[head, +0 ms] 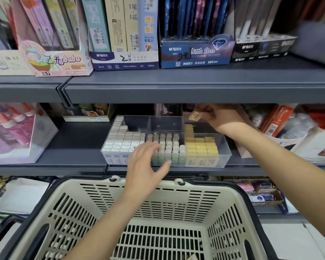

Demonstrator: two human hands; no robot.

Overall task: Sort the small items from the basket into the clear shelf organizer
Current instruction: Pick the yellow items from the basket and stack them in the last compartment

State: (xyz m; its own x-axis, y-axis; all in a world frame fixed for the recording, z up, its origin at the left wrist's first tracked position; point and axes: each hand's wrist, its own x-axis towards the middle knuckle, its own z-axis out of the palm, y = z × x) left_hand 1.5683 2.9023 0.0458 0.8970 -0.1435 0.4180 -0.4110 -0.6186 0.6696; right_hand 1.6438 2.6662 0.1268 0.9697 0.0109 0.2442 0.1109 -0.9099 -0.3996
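Observation:
The clear shelf organizer stands on the middle shelf. Its left part holds white erasers, its middle part green-and-white erasers, its right part yellow erasers. My right hand pinches one yellow eraser above the back of the yellow compartment. My left hand rests with spread, relaxed fingers on the organizer's front, over the white and green rows. The cream basket sits below, close to me; a yellow item peeks in at its bottom edge.
The grey shelf above overhangs the organizer, leaving little headroom. A clear box of glue bottles stands to the left, orange and red packs to the right. Stationery display boxes fill the upper shelf.

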